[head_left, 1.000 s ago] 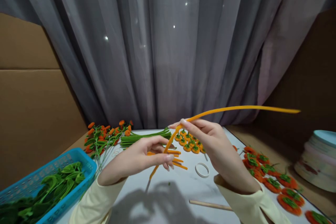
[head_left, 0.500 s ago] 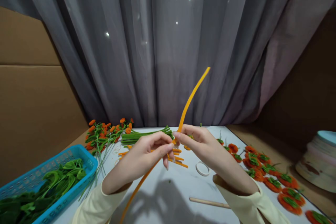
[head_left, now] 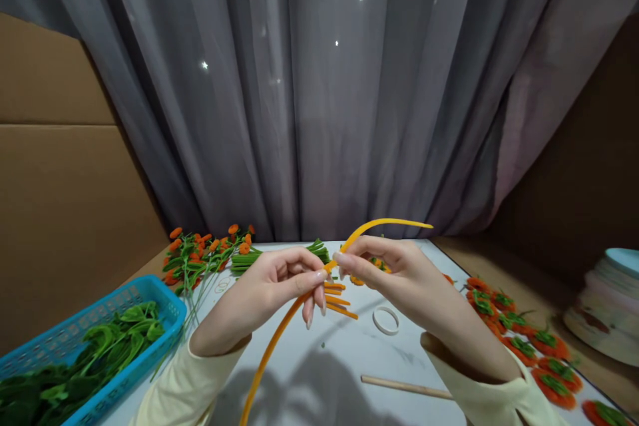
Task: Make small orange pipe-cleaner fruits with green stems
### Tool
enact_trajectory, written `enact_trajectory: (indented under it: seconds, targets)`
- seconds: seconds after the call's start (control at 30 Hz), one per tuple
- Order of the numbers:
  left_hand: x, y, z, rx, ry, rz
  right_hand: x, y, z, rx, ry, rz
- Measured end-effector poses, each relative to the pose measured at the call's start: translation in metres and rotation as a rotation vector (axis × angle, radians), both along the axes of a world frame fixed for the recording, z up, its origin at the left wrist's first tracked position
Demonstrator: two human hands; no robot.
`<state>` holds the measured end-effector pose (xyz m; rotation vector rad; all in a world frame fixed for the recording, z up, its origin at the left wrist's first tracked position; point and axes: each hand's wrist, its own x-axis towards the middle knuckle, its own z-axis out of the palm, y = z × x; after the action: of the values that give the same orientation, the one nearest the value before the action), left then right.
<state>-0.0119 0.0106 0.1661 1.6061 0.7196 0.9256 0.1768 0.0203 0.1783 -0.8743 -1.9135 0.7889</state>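
A long yellow-orange pipe cleaner (head_left: 273, 344) runs through both hands, above the white table. My left hand (head_left: 277, 283) pinches it near its middle between thumb and forefinger. Close beside, my right hand (head_left: 387, 266) grips it too, thumb against fingers. Its upper end arcs over to the right past my right hand, and its lower end hangs toward the bottom edge. Under and behind the hands lie short orange pipe cleaners (head_left: 342, 309) and a bundle of green stems (head_left: 247, 261), partly hidden. A white ring, perhaps a tape roll (head_left: 386, 321), lies below my right hand.
At left stands a blue basket (head_left: 172, 299) holding green leaf pieces; behind it lie orange flowers on green stems (head_left: 200, 253). Orange-and-green flower heads (head_left: 546, 343) line the right side, near a lidded tub (head_left: 606, 306). A wooden stick (head_left: 404, 387) lies in front. A grey curtain (head_left: 339, 113) hangs behind.
The pipe cleaner's upper end has swung down to the right, from steeply raised to an arch. My right hand has moved slightly right, and the lower end has shifted slightly right.
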Motion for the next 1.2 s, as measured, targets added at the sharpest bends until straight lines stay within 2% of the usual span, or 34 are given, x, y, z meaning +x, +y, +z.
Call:
enact_trajectory:
  seconds: [0.47, 1.2]
  targets:
    - [0.0073, -0.0063, 0.0052, -0.019, 0.059, 0.055, -0.0007, -0.0027, -0.0004, 0.058, -0.025, 0.029]
    - [0.0061, -0.0041, 0.0036, -0.065, 0.032, 0.030, 0.0022, -0.0036, 0.0017, 0.100, -0.053, 0.082]
